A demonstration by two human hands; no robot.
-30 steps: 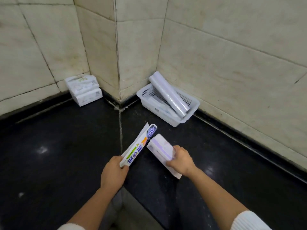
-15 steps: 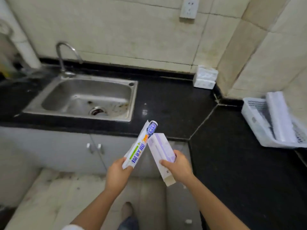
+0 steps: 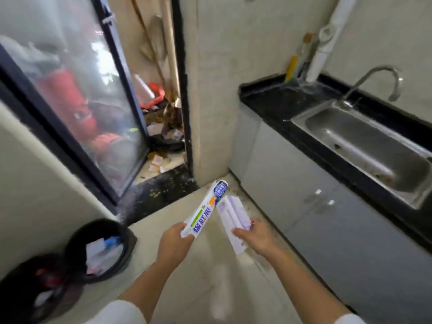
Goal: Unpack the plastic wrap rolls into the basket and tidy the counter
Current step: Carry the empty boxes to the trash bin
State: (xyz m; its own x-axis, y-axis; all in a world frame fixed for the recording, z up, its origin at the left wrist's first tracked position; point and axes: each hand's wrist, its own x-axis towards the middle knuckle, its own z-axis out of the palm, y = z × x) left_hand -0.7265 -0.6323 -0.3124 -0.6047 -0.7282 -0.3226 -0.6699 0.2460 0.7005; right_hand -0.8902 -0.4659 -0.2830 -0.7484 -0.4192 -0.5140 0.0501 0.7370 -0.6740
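Floor bins [image 3: 100,249] now below; basket gone

Soft, even daylight, brightest through the glass door [image 3: 70,94] at left. Heavy motion blur throughout; wide-angle bending at edges. Faint glare on the sink [image 3: 364,146].

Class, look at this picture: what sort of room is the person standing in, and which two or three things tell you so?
Most likely a small home kitchen: a steel sink with a curved tap set in a black counter, grey cabinets beneath, and a black bin on the floor.
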